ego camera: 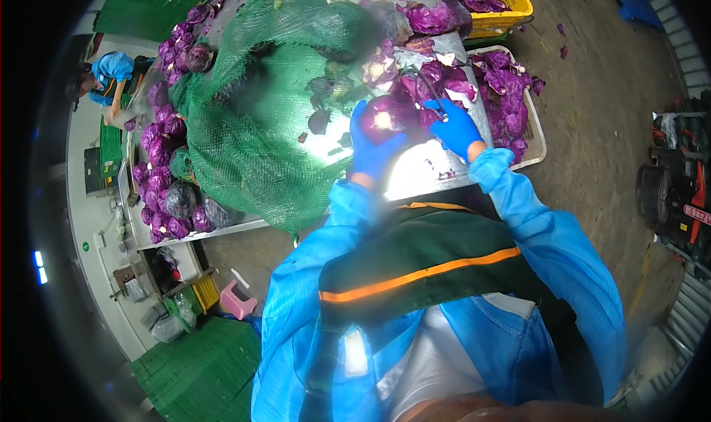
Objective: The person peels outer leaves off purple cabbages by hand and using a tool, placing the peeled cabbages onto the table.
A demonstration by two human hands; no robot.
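Note:
My left hand [373, 152], in a blue glove, cups a red cabbage [395, 115] from its left and near side, above the metal table [458, 174]. The pale cut stem end of the cabbage faces up. My right hand [456, 130], also gloved in blue, grips a knife [429, 86] just right of the cabbage, its thin dark blade pointing away from me. Loose purple outer leaves [444, 77] lie beyond the knife. Left of my hands spreads a green mesh bag [244, 161], its mouth gaping, with dark leaf scraps [319, 121] on it.
Trimmed red cabbages [161, 144] are heaped along the table's left side. At the right edge stand a pale basket [536, 138] of leaves and a yellow crate [505, 16]. A co-worker [114, 74] is at the far left. Green crates [205, 366] and a pink stool [238, 301] occupy the floor.

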